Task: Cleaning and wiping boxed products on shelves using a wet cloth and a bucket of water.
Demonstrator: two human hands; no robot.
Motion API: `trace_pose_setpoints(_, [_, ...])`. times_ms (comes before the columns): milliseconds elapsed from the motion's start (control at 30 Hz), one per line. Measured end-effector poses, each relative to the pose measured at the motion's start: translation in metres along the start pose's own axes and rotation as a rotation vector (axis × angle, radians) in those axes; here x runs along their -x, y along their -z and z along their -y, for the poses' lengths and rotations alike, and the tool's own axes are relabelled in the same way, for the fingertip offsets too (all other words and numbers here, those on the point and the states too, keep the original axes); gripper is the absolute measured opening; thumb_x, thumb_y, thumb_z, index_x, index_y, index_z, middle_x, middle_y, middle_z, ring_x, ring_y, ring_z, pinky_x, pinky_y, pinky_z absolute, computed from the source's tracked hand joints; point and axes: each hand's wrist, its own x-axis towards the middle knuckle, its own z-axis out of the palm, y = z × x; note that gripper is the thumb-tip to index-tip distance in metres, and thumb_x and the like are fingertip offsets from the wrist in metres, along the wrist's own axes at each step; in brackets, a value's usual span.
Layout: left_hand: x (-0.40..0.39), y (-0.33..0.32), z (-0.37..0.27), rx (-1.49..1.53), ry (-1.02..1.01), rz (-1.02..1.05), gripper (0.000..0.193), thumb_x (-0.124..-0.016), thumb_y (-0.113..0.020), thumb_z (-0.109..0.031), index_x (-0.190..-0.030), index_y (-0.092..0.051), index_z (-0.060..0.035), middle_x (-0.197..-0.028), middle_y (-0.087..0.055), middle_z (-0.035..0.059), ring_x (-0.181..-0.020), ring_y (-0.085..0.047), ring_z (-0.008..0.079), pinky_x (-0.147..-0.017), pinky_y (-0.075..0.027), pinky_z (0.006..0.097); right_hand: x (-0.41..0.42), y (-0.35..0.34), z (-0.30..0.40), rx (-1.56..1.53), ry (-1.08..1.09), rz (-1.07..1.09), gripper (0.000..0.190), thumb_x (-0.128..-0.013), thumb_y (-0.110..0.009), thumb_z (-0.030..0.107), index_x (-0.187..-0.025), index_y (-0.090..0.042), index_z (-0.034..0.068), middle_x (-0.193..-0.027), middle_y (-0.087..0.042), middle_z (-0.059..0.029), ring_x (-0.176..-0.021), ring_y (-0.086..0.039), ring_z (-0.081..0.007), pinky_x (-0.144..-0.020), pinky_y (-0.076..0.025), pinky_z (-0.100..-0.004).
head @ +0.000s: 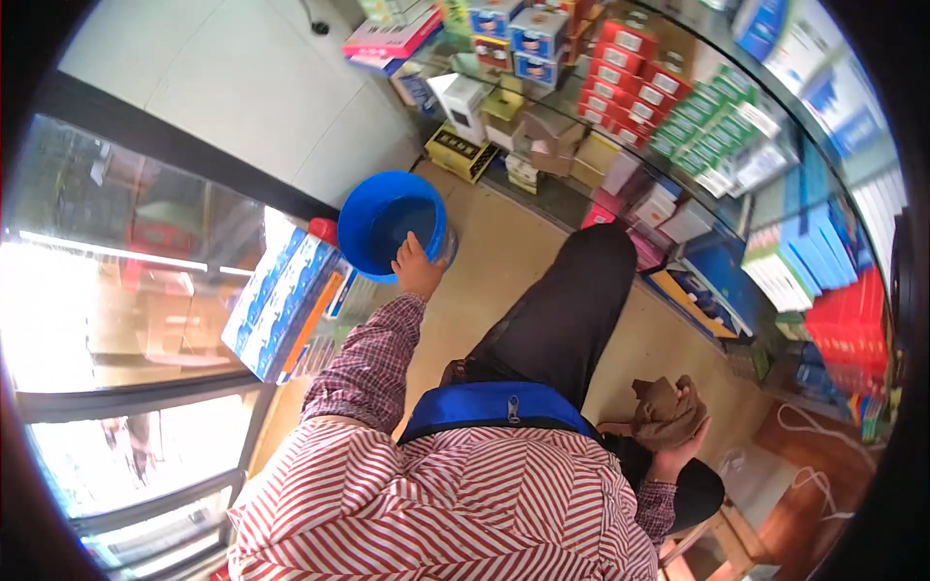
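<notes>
My left hand (pixel 419 267) is at the near right rim of a blue plastic bucket (pixel 356 223), fingers over the opening and thumb by the rim; whether it grips the rim is unclear. Dark, water-like contents show inside the bucket, which stands on the floor against the white wall. Off to the right, my right hand (pixel 679 450) holds a crumpled brown cloth (pixel 665 417) above my bent knee. Behind the bucket's right side, a clear container (pixel 451 245) is partly hidden.
Glass shelves (pixel 574 120) packed with small boxes run along the far and right sides. Blue-and-white packs (pixel 272 305) stand by the glass door frame (pixel 174 167) at left. A wooden stool (pixel 734 541) and white cord (pixel 817 428) lie at lower right.
</notes>
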Motion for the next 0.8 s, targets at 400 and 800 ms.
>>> trace_pose_setpoints(400, [-0.035, -0.018, 0.023, -0.037, -0.183, 0.149, 0.011, -0.072, -0.054, -0.005, -0.081, -0.060, -0.0036, -0.079, -0.065, 0.0187, -0.074, -0.064, 0.0360, -0.064, -0.051, 0.0453, -0.039, -0.223, -0.028, 0.324, 0.020, 0.549, 0.054, -0.099, -0.027, 0.040, -0.138, -0.033, 0.003, -0.125, -0.051, -0.0154, -0.109, -0.051, -0.0241, -0.101, -0.037, -0.0383])
trace_pose_setpoints(800, [0.026, -0.010, -0.012, 0.113, -0.434, 0.446, 0.013, -0.069, -0.055, -0.003, -0.081, -0.059, -0.0011, -0.077, -0.063, 0.0205, -0.073, -0.063, 0.0361, -0.062, -0.049, 0.0468, -0.071, -0.326, -0.171, 0.276, -0.445, 0.598, 0.054, -0.097, -0.030, 0.040, -0.136, -0.034, 0.002, -0.127, -0.050, -0.0188, -0.115, -0.050, -0.0303, -0.103, -0.035, -0.0430])
